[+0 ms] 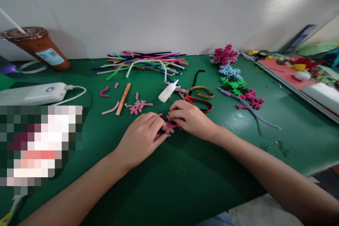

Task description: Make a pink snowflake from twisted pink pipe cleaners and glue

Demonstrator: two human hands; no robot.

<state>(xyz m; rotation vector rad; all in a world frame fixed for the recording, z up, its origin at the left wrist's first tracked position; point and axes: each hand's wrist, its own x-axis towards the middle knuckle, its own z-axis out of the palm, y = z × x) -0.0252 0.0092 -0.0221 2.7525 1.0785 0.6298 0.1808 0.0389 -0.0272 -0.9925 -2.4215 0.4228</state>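
Observation:
Both hands meet over a pink pipe-cleaner snowflake [170, 128] on the green table. My left hand [144, 134] pinches its left side, the thumb stretched beneath. From the right, my right hand [189, 116] grips its upper edge, with the fingertips bent down. Fingers cover much of the piece. Just left of them lies another pink pipe-cleaner snowflake [138, 106]. Behind my right hand are a small white glue bottle [168, 91], lying tilted, and scissors [198, 93] with red and yellow handles. A flat wooden stick [123, 99] and short pink pipe-cleaner pieces [111, 108] lie further left.
A heap of coloured pipe cleaners [143, 63] lies along the wall. Finished snowflakes [230, 72] in several colours are piled at the right, beside a purple pipe cleaner [251, 109]. At the left stand a drink cup [54, 51] and a white power bank [34, 92] with a cable.

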